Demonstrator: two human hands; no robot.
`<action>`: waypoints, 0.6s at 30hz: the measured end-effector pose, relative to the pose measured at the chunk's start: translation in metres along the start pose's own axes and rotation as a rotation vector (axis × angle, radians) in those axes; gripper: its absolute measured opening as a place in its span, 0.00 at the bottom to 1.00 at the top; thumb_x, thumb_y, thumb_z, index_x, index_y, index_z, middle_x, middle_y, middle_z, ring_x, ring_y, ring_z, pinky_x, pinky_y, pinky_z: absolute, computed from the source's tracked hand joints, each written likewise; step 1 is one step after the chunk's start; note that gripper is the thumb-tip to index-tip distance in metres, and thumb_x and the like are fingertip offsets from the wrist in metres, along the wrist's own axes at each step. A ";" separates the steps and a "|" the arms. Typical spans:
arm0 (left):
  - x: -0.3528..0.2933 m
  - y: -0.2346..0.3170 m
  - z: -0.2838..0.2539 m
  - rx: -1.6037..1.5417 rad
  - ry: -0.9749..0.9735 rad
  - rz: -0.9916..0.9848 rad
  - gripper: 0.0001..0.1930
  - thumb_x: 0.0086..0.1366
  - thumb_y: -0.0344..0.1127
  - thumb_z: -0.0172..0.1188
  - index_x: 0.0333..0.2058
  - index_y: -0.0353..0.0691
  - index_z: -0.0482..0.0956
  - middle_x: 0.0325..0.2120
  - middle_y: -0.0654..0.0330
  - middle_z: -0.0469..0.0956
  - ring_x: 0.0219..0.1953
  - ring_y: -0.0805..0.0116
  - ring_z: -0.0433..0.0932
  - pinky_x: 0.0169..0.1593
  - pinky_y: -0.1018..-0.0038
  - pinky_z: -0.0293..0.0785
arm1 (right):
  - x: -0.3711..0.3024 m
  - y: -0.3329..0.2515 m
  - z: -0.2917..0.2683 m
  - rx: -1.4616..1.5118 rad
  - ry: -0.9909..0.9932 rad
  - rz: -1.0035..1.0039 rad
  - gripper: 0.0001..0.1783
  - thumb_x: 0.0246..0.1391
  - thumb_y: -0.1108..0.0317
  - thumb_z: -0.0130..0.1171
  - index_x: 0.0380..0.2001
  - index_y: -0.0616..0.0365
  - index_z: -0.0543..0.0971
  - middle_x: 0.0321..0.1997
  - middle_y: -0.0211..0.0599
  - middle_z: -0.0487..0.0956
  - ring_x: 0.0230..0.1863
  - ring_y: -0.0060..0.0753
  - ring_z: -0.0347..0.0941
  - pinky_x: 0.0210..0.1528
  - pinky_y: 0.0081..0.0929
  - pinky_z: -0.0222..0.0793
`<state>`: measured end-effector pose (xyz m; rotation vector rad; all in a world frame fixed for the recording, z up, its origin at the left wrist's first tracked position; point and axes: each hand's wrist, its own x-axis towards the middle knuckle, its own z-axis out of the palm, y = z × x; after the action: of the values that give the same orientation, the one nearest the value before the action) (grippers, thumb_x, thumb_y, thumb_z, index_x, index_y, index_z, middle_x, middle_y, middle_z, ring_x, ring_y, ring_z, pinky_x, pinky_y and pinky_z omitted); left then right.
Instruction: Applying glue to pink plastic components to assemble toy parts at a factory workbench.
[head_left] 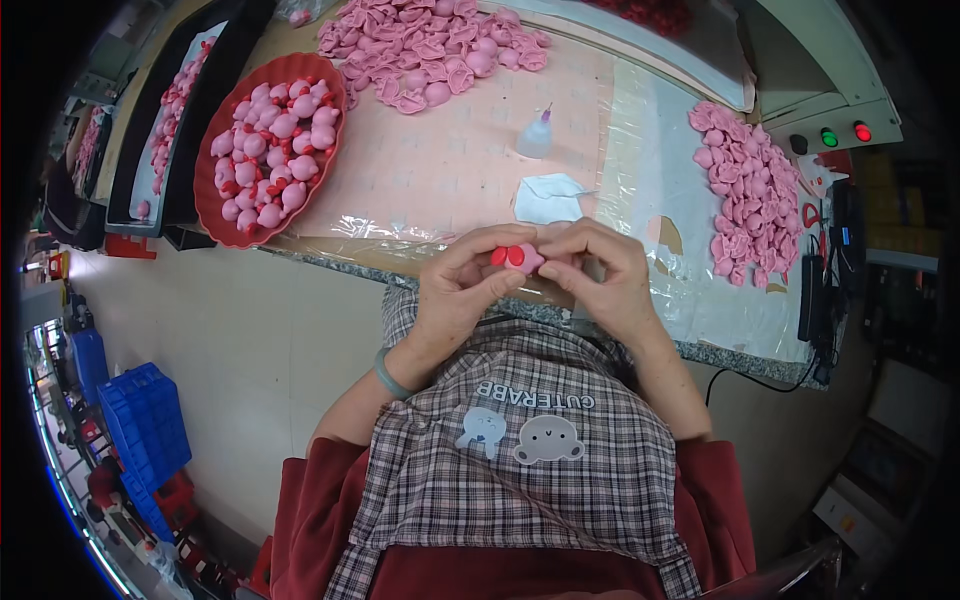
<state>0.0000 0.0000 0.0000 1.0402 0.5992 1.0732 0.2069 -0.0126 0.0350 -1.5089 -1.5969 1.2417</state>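
Note:
Near the table's front edge, a small pink rounded toy figure (pixel 524 262) with two red oval parts is pinched between my hands. My left hand (pixel 462 282) has thumb and fingertips on its red end. On the plain pink end, my right hand (pixel 608 272) closes with thumb and fingers. A folded white cloth (pixel 550 198) lies just beyond my hands. Behind it stands a small translucent squeeze bottle (pixel 535 138) with a thin pointed tip. At the left, a red scalloped basin (pixel 207 188) holds several pink figures with red parts.
Loose pink soft pieces (pixel 400 50) are heaped at the back, and another pile (pixel 750 190) lies at the right. A black tray (pixel 192 120) with pink and red pieces stands far left. A machine (pixel 845 125) with lit buttons borders the right, near a black power strip (pixel 812 285).

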 end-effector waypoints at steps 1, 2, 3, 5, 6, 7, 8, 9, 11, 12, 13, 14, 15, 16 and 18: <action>-0.001 0.001 0.000 -0.012 0.021 -0.036 0.18 0.61 0.24 0.63 0.51 0.31 0.75 0.51 0.49 0.76 0.54 0.62 0.75 0.59 0.68 0.71 | 0.005 0.000 -0.006 0.029 0.058 -0.110 0.17 0.45 0.73 0.68 0.43 0.53 0.83 0.49 0.39 0.75 0.45 0.34 0.72 0.45 0.26 0.69; -0.002 0.002 0.000 -0.025 0.043 -0.073 0.18 0.60 0.24 0.63 0.50 0.30 0.75 0.49 0.50 0.77 0.52 0.62 0.77 0.58 0.68 0.72 | 0.010 0.001 -0.008 0.058 0.116 -0.220 0.20 0.42 0.74 0.69 0.43 0.55 0.83 0.48 0.39 0.75 0.45 0.32 0.72 0.43 0.27 0.69; -0.002 0.004 0.002 -0.027 0.042 -0.072 0.18 0.60 0.24 0.63 0.50 0.30 0.75 0.49 0.50 0.77 0.52 0.62 0.77 0.58 0.68 0.72 | 0.016 0.001 -0.010 0.056 0.116 -0.220 0.20 0.42 0.74 0.69 0.43 0.55 0.83 0.48 0.39 0.75 0.45 0.32 0.72 0.43 0.27 0.69; -0.002 0.006 0.004 -0.059 0.058 -0.132 0.18 0.62 0.22 0.61 0.51 0.29 0.74 0.48 0.54 0.77 0.49 0.67 0.78 0.54 0.73 0.76 | 0.029 0.001 -0.009 -0.343 0.439 -0.449 0.18 0.41 0.76 0.68 0.41 0.58 0.82 0.43 0.37 0.76 0.43 0.33 0.71 0.41 0.27 0.69; -0.002 0.006 0.004 -0.059 0.058 -0.131 0.18 0.62 0.22 0.61 0.51 0.29 0.74 0.48 0.54 0.77 0.49 0.67 0.78 0.54 0.73 0.76 | 0.034 0.000 -0.007 -0.441 0.445 -0.456 0.17 0.42 0.77 0.67 0.40 0.59 0.82 0.40 0.36 0.75 0.42 0.34 0.71 0.41 0.28 0.70; -0.002 0.005 0.005 -0.041 0.070 -0.121 0.18 0.61 0.23 0.62 0.51 0.30 0.74 0.47 0.52 0.78 0.49 0.65 0.78 0.55 0.71 0.75 | 0.037 0.004 -0.007 -0.441 0.445 -0.458 0.17 0.42 0.77 0.67 0.40 0.59 0.82 0.40 0.36 0.75 0.42 0.34 0.71 0.41 0.28 0.70; -0.002 0.005 0.005 -0.023 0.083 -0.111 0.19 0.60 0.23 0.63 0.50 0.30 0.74 0.47 0.50 0.79 0.49 0.63 0.79 0.56 0.70 0.75 | 0.040 0.014 -0.004 -0.516 0.421 -0.455 0.16 0.42 0.77 0.67 0.39 0.59 0.82 0.40 0.36 0.75 0.42 0.35 0.72 0.41 0.28 0.70; -0.002 0.005 0.004 -0.022 0.084 -0.111 0.19 0.60 0.23 0.63 0.50 0.30 0.74 0.47 0.50 0.79 0.49 0.63 0.79 0.56 0.70 0.75 | 0.041 0.018 -0.002 -0.588 0.396 -0.453 0.16 0.42 0.76 0.68 0.39 0.59 0.82 0.39 0.36 0.75 0.42 0.35 0.72 0.41 0.29 0.70; -0.001 0.004 0.003 0.002 0.094 -0.100 0.18 0.60 0.23 0.63 0.50 0.30 0.74 0.47 0.50 0.78 0.49 0.64 0.79 0.56 0.70 0.75 | 0.039 0.020 -0.002 -0.631 0.392 -0.443 0.13 0.44 0.77 0.67 0.37 0.60 0.82 0.35 0.35 0.76 0.39 0.34 0.73 0.41 0.30 0.71; -0.002 0.003 0.002 0.004 0.097 -0.101 0.18 0.60 0.23 0.63 0.50 0.30 0.74 0.47 0.50 0.78 0.49 0.64 0.79 0.56 0.70 0.75 | 0.038 0.019 0.000 -0.474 0.402 -0.391 0.11 0.45 0.77 0.66 0.36 0.60 0.82 0.34 0.35 0.76 0.37 0.32 0.73 0.40 0.29 0.70; -0.002 0.003 0.001 0.001 0.106 -0.099 0.18 0.60 0.22 0.63 0.50 0.30 0.74 0.47 0.51 0.78 0.49 0.64 0.78 0.56 0.70 0.75 | 0.035 0.016 0.001 -0.319 0.411 -0.336 0.09 0.46 0.77 0.65 0.34 0.60 0.82 0.33 0.34 0.76 0.35 0.30 0.73 0.38 0.27 0.70; -0.002 0.002 0.001 -0.002 0.115 -0.098 0.18 0.60 0.22 0.62 0.50 0.30 0.74 0.47 0.51 0.79 0.49 0.64 0.78 0.56 0.70 0.75 | 0.031 0.010 0.002 -0.316 0.410 -0.335 0.09 0.46 0.77 0.65 0.34 0.60 0.82 0.33 0.34 0.76 0.35 0.30 0.73 0.38 0.27 0.70; -0.003 0.001 0.000 -0.003 0.118 -0.099 0.18 0.60 0.22 0.62 0.50 0.30 0.74 0.47 0.51 0.79 0.49 0.64 0.78 0.56 0.70 0.75 | 0.024 -0.002 0.003 -0.157 0.368 -0.301 0.08 0.47 0.78 0.64 0.34 0.61 0.82 0.32 0.34 0.77 0.34 0.27 0.73 0.37 0.25 0.69; -0.003 0.000 -0.001 -0.005 0.123 -0.091 0.19 0.60 0.22 0.63 0.50 0.30 0.74 0.47 0.51 0.79 0.49 0.65 0.78 0.55 0.71 0.75 | 0.019 -0.010 0.005 0.003 0.326 -0.266 0.07 0.48 0.78 0.63 0.33 0.61 0.82 0.32 0.34 0.77 0.33 0.24 0.73 0.35 0.23 0.68; -0.003 -0.001 -0.001 -0.007 0.126 -0.085 0.19 0.60 0.21 0.63 0.51 0.30 0.74 0.47 0.52 0.79 0.49 0.66 0.78 0.55 0.72 0.75 | 0.011 -0.013 0.014 0.011 0.283 -0.272 0.06 0.49 0.78 0.64 0.33 0.62 0.82 0.32 0.33 0.77 0.33 0.22 0.73 0.34 0.21 0.67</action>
<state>-0.0013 -0.0021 -0.0013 0.9376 0.7341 1.0708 0.1876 -0.0039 0.0397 -1.3387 -1.5407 0.8451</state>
